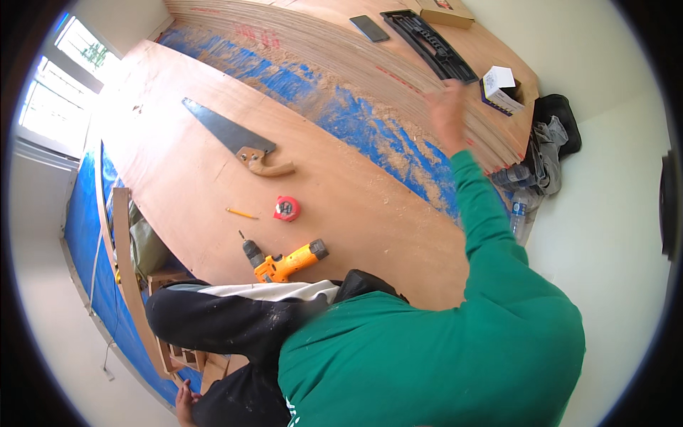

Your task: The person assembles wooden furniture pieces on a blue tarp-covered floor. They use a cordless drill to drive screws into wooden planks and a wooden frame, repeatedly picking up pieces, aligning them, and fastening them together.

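Observation:
My right hand [447,117] is stretched out over the plywood stack at the upper right, its fingertips by the near end of a black bit case [430,46]. Motion smears its fingers, so I cannot make out whether they grip anything. Low on the left, my left hand [186,404] rests against my leg, partly hidden, fingers loosely extended with nothing seen in them. On the plywood sheet [341,178] before me lie a handsaw [231,132], a red tape measure [287,208], a yellow pencil [242,213] and an orange cordless drill [288,263] with a bit fitted.
The plywood stack [320,46] also bears a phone [369,28], a cardboard box [445,11] and an opened white box [502,89]. Sawdust covers blue sheeting [341,107] between stack and sheet. A water bottle [519,213] stands by the right wall; wooden boards [128,263] lean at left.

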The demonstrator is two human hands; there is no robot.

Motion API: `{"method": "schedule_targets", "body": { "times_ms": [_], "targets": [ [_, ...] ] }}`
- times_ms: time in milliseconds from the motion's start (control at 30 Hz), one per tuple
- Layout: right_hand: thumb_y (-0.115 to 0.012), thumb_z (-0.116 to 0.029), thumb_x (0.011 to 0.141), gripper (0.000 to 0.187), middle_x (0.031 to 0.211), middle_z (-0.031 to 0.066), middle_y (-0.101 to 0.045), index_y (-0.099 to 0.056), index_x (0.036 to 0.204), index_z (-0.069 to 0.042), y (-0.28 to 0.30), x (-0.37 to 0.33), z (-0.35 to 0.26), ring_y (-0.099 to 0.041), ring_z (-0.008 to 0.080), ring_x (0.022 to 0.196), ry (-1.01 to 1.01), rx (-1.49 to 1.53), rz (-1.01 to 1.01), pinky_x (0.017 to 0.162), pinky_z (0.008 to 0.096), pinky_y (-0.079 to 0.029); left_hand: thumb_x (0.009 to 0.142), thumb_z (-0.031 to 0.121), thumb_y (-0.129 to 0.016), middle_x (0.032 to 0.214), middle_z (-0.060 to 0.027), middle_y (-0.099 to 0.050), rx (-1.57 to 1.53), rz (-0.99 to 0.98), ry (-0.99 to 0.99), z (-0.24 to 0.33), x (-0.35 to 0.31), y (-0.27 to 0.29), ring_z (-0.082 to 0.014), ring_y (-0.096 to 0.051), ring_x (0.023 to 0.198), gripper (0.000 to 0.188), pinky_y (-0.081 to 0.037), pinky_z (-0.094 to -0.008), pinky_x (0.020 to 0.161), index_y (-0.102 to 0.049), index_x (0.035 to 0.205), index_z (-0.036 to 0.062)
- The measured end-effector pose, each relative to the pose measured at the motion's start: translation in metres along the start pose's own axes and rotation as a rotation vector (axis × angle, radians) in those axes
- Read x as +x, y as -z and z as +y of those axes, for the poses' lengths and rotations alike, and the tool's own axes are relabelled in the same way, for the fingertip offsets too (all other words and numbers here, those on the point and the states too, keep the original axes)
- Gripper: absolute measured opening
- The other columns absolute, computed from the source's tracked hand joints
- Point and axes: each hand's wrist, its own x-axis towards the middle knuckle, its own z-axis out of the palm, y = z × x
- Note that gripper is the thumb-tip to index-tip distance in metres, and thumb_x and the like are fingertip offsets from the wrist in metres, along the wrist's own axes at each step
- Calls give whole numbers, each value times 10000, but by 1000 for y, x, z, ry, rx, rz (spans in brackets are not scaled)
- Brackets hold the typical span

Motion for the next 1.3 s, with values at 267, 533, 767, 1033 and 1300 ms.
{"method": "schedule_targets", "body": {
  "times_ms": [267, 533, 767, 1033, 1300],
  "targets": [
    [-735, -109, 936, 443, 1332, 186, -615, -608, 1360, -101, 132, 126, 212, -626, 456, 1272, -118, -1007, -236, 1027, 571, -563, 1088, 470, -673, 746, 26, -556, -298, 36, 169, -7, -8, -1, -94, -576, 651, 682, -476, -234, 637, -536, 1552, -11],
    [-678, -33, 967, 321, 1170, 250, -593, -651, 1286, -7, 150, 122, 250, -641, 486, 1081, 269, -943, -200, 937, 563, -537, 1101, 423, -672, 748, 16, -611, -50, 108, 145, 23, -32, -15, -99, -605, 611, 544, -492, -236, 577, -613, 1485, 42],
    [-679, -30, 977, 127, 1088, 177, -588, -657, 1100, -51, 141, 26, 151, -660, 420, 1000, 294, -828, -272, 835, 533, -550, 1090, 382, -692, 811, -35, -723, -88, 136, 100, 35, -66, -33, -62, -642, 654, 529, -514, -196, 629, -635, 1514, 71],
    [-673, 47, 919, 84, 945, 149, -541, -638, 966, -13, 42, -116, -79, -611, 375, 901, 531, -109, -574, 764, 487, -490, 1075, 434, -710, 788, -26, -719, -47, 179, 70, 37, -90, -49, -59, -667, 669, 579, -514, -183, 636, -632, 1522, 74],
    [-667, -3, 902, 83, 955, 111, -589, -668, 924, -83, -165, -183, -261, -641, 341, 885, 959, 311, -669, 764, 479, -520, 1045, 474, -733, 802, -63, -733, -98, 221, -1, 5, -127, -61, -95, -694, 687, 667, -533, -211, 671, -593, 1552, 65]
  ]
}}
